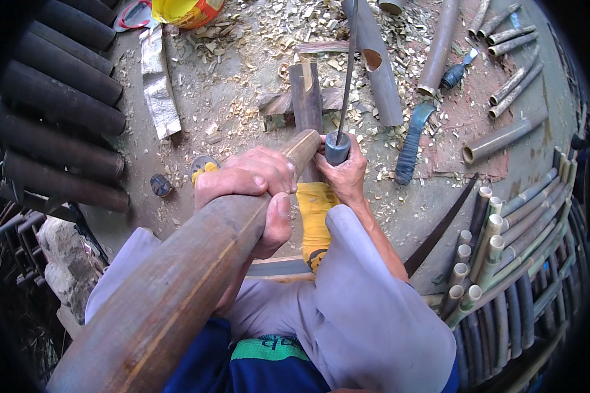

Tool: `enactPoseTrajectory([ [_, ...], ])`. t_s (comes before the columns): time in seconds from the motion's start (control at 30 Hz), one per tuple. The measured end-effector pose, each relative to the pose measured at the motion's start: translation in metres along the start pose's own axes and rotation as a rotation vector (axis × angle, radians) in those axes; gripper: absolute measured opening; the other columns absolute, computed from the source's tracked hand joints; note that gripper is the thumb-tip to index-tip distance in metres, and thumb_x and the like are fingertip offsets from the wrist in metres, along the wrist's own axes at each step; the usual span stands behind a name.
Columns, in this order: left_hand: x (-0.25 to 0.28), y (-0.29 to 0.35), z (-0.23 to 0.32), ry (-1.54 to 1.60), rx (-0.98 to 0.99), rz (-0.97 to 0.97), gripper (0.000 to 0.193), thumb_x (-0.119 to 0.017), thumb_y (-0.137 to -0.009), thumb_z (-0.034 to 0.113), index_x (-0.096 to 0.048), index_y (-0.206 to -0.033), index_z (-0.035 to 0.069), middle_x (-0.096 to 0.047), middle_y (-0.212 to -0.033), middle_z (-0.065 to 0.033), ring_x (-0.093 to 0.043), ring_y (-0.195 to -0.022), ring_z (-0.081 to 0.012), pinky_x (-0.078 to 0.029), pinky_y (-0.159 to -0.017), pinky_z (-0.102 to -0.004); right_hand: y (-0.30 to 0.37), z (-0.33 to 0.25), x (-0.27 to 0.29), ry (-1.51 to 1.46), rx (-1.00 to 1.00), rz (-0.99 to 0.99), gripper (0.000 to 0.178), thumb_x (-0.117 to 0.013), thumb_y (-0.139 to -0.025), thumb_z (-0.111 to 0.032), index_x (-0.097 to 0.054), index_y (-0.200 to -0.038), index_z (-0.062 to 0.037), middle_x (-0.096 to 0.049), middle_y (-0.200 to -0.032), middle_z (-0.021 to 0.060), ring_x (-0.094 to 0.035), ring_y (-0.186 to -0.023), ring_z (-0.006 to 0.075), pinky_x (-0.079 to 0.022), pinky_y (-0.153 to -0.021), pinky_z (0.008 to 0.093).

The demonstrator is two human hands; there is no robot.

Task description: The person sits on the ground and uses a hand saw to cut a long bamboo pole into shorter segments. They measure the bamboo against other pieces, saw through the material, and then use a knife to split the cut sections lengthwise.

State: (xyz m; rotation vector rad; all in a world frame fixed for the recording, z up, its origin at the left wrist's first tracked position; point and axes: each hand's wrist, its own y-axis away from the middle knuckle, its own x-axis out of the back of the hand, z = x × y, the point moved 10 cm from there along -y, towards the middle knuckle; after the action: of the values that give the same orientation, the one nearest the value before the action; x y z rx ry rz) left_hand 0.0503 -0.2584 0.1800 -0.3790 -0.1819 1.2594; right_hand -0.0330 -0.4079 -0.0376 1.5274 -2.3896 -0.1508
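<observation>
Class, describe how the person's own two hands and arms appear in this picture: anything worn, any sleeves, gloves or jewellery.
Both hands are bare: the left hand and the right hand wear no gloves, and no rings or watch show. The right forearm is bare as far as it can be seen. No sleeve is visible; pale grey-lilac cloth covers the knees, with dark blue and green fabric below.

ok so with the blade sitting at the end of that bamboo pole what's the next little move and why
Probably press the knife down into the end of the bamboo pole. The right hand grips its grey handle with the thin blade upright at the pole's tip, while the left hand clamps the pole steady over the wooden block.
</observation>
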Motion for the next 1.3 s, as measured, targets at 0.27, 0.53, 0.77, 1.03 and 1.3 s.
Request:
enactPoseTrajectory([
  [0.27, -0.002, 0.009, -0.003, -0.036, -0.042, -0.005, 0.029, -0.056, -0.084, 0.008, -0.032, -0.099, 0.011, -0.046, -0.074, -0.0053, -0.051, -0.064, -0.0160, -0.048, -0.067, -0.0381, -0.004, 0.001, 0.001, 0.073, 0.019, -0.002, 0.041, -0.076, -0.069, -0.011, -0.056, -0.104, -0.0032, -0.068, -0.085, 0.0135, -0.069, -0.080, 0.0257, -0.054, -0.071, 0.0368],
  [0.53, 0.000, 0.013, 0.001, -0.044, -0.045, 0.039, 0.030, -0.057, -0.085, 0.008, -0.031, -0.100, 0.011, -0.046, -0.076, -0.0057, -0.051, -0.066, -0.0164, -0.048, -0.069, -0.0395, -0.006, -0.014, -0.001, 0.092, 0.044, -0.038, 0.042, -0.077, -0.069, -0.012, -0.056, -0.104, -0.0023, -0.068, -0.084, 0.0134, -0.069, -0.078, 0.0256, -0.054, -0.069, 0.0368],
  [0.77, 0.016, 0.020, 0.003, 0.025, -0.049, 0.228, 0.031, -0.055, -0.083, 0.001, -0.033, -0.102, 0.011, -0.047, -0.076, -0.0064, -0.051, -0.070, -0.0182, -0.048, -0.072, -0.0404, -0.007, -0.016, -0.008, 0.110, 0.099, -0.099, 0.040, -0.077, -0.070, -0.012, -0.056, -0.103, -0.0014, -0.068, -0.083, 0.0139, -0.069, -0.074, 0.0249, -0.054, -0.068, 0.0363],
  [1.03, 0.013, 0.019, -0.010, 0.021, -0.091, 0.208, 0.033, -0.049, -0.078, -0.005, -0.034, -0.104, 0.008, -0.047, -0.076, -0.0082, -0.051, -0.069, -0.0191, -0.049, -0.070, -0.0419, 0.005, -0.016, 0.060, 0.311, 0.088, 0.043, 0.037, -0.079, -0.074, -0.017, -0.057, -0.101, -0.0056, -0.067, -0.080, 0.0071, -0.066, -0.071, 0.0183, -0.053, -0.064, 0.0326],
  [1.3, 0.012, 0.030, 0.014, -0.039, -0.183, 0.122, 0.032, -0.050, -0.078, -0.004, -0.033, -0.101, 0.008, -0.049, -0.074, -0.0075, -0.054, -0.066, -0.0183, -0.051, -0.068, -0.0405, 0.041, -0.037, 0.119, 0.330, 0.269, 0.160, 0.043, -0.077, -0.077, -0.017, -0.052, -0.109, -0.0046, -0.065, -0.081, 0.0079, -0.064, -0.071, 0.0159, -0.054, -0.062, 0.0309],
])
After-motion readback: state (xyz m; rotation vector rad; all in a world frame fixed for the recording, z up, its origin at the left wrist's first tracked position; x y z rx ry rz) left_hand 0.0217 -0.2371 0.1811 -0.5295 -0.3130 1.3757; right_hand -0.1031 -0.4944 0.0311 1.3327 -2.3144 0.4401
